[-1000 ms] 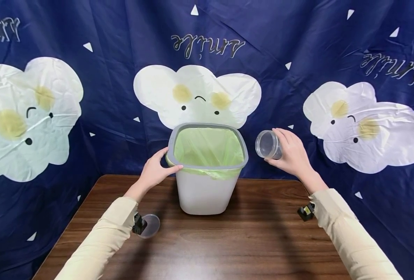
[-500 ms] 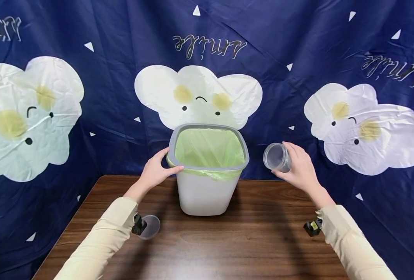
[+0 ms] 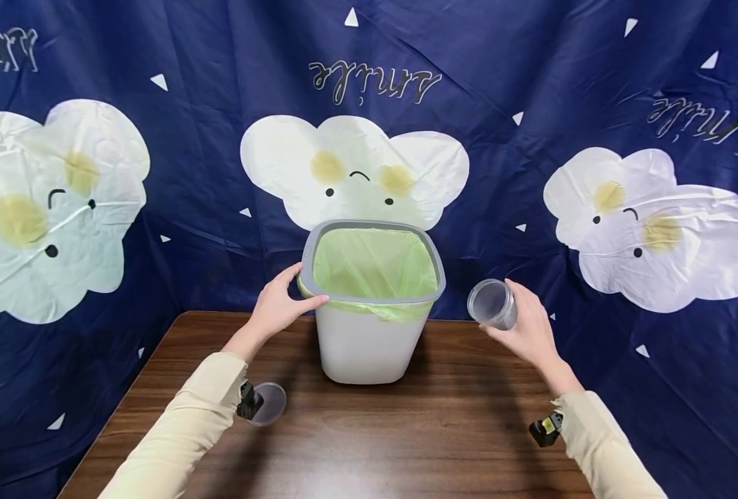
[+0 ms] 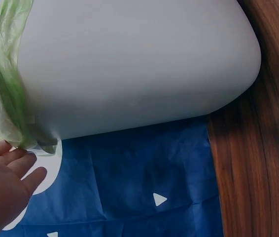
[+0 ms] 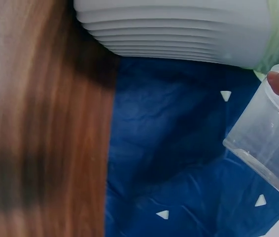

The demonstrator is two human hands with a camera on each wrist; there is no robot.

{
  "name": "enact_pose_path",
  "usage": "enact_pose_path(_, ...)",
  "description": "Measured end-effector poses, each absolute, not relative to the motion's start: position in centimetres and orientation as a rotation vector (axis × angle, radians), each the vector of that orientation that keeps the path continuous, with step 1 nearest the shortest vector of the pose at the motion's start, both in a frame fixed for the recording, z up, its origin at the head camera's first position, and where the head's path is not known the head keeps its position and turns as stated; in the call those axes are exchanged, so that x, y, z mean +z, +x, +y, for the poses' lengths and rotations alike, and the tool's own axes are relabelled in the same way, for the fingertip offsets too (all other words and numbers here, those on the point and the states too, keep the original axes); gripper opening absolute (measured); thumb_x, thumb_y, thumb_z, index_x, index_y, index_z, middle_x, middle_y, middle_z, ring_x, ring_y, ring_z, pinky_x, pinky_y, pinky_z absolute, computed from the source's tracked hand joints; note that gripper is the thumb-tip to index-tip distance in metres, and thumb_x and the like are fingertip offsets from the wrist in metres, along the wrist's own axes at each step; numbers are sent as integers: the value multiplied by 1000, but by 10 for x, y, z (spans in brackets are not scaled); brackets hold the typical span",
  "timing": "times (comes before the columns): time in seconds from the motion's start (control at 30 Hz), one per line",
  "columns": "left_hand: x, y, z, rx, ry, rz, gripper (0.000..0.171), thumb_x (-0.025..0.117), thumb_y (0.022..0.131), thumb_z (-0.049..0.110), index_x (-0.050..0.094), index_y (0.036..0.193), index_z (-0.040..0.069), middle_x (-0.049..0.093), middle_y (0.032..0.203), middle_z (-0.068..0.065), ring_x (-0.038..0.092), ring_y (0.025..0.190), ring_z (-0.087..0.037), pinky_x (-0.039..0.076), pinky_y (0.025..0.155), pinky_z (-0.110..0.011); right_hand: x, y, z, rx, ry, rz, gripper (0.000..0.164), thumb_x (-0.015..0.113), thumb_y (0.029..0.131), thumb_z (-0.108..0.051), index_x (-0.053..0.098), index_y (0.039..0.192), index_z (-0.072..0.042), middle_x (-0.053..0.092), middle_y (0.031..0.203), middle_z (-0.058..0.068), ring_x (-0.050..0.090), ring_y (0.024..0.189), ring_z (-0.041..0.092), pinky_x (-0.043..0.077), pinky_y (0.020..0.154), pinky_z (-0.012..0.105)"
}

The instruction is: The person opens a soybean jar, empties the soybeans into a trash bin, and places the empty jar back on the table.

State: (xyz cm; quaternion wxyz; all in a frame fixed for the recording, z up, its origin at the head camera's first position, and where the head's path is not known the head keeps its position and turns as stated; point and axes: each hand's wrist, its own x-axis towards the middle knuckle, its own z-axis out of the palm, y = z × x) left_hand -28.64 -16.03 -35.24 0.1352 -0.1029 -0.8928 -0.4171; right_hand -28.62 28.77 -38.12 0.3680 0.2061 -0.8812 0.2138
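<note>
A light grey trash bin point(image 3: 369, 346) stands upright at the back of the table, lined with a green bag point(image 3: 375, 260) folded over its grey rim. At its left corner my left hand point(image 3: 275, 301) holds the rim, thumb along the front and fingers at the side. The left wrist view shows the fingers point(image 4: 18, 163) touching the folded bag. Right of the bin, my right hand point(image 3: 531, 322) grips a clear plastic jar point(image 3: 493, 305) in the air. The jar is tilted, its round mouth turned left and toward the head camera. No contents are visible in it.
A clear round lid point(image 3: 270, 403) lies on the brown wooden table point(image 3: 369, 450), partly behind the left wrist's camera. A dark blue curtain point(image 3: 499, 173) with white clouds hangs behind and at both sides.
My right hand has lowered the jar and shifted it slightly right, away from the bin. My left hand and the bin stay in place.
</note>
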Motion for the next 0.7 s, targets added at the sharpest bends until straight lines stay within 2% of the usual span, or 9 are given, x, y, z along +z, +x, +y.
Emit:
enact_pose_path(0.3, -350, -285, -161, -1203, -292, -2596, 88, 70, 69, 55, 38, 138, 11, 42, 137, -10, 37, 126, -30, 33, 99, -48, -421, -279, 284, 708, 391, -2292, 95, 87, 48, -26, 44, 128, 3, 49, 122, 24, 45, 108, 40, 36, 85, 53)
enact_pose_path(0.7, -351, -286, -160, -1176, -288, -2594, 87, 70, 69, 55, 39, 138, 12, 43, 137, -10, 38, 125, -30, 34, 98, -48, -485, -270, 280, 978, 119, -2339, 92, 86, 53, -22, 41, 131, -1, 48, 122, 21, 43, 110, 36, 35, 87, 49)
